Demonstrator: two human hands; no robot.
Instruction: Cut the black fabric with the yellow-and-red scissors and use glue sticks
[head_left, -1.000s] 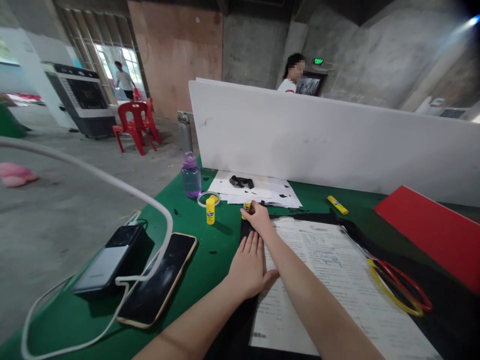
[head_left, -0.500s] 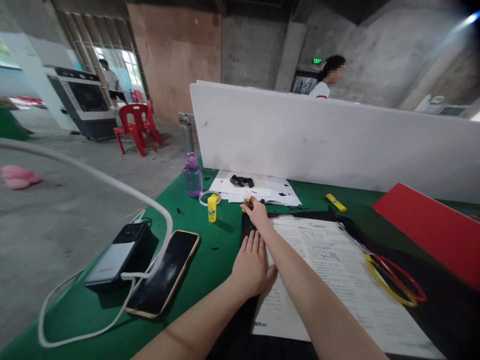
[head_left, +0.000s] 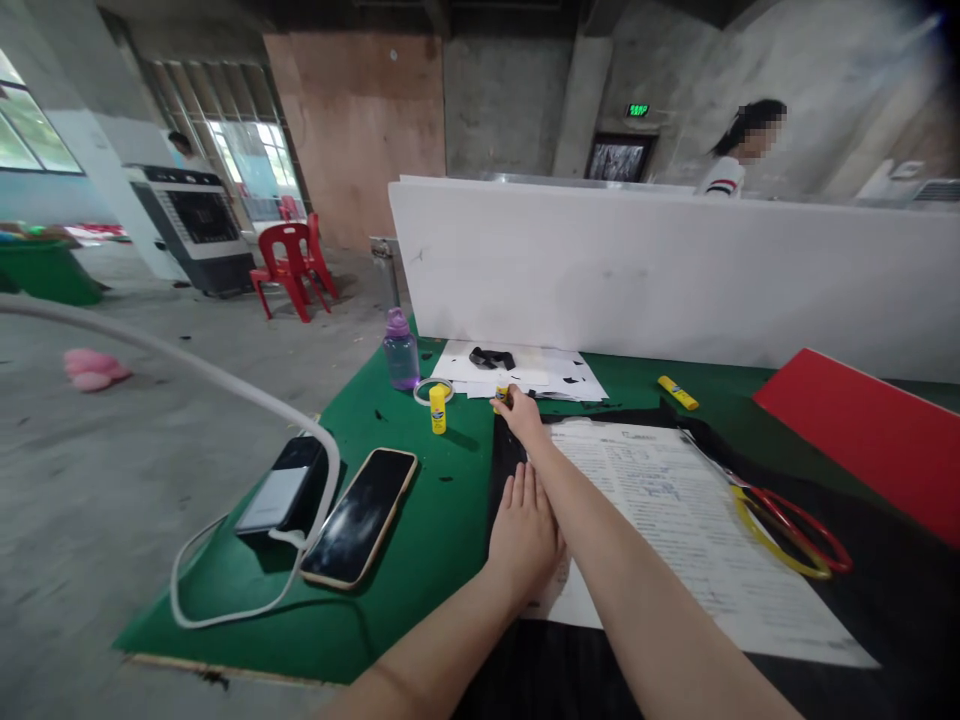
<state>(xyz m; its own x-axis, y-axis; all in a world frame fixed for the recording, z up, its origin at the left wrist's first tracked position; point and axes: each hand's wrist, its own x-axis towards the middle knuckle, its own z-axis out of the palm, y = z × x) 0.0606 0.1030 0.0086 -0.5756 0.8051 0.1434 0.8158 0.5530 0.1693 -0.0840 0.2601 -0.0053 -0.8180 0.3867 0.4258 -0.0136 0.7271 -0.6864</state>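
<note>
My right hand point(head_left: 520, 414) is closed around a yellow glue stick point(head_left: 502, 396) at the far left corner of a black sheet point(head_left: 504, 470). Flat on the left edge of a printed paper point(head_left: 645, 530) lies my left hand point(head_left: 523, 520), fingers stretched forward; its thumb is hidden by my right forearm, which crosses over it. The printed paper rests on the black sheet. Scissors point(head_left: 787, 530) with red and yellow handles lie across its right side. Another yellow glue stick point(head_left: 438, 412) stands upright left of my right hand, beside a roll of tape point(head_left: 421, 396).
A phone point(head_left: 361, 515) and a power bank point(head_left: 281, 490) with a white cable lie left on the green table point(head_left: 420, 560). Behind are a purple bottle point(head_left: 401, 352), white sheets point(head_left: 540, 372) and a white panel point(head_left: 600, 270). At right lie a third glue stick point(head_left: 679, 392) and a red board point(head_left: 862, 440).
My view has shifted slightly. My left hand has slid a little to the right, so its thumb is now covered. The glue stick stays in my right hand. A person behind the panel has moved right.
</note>
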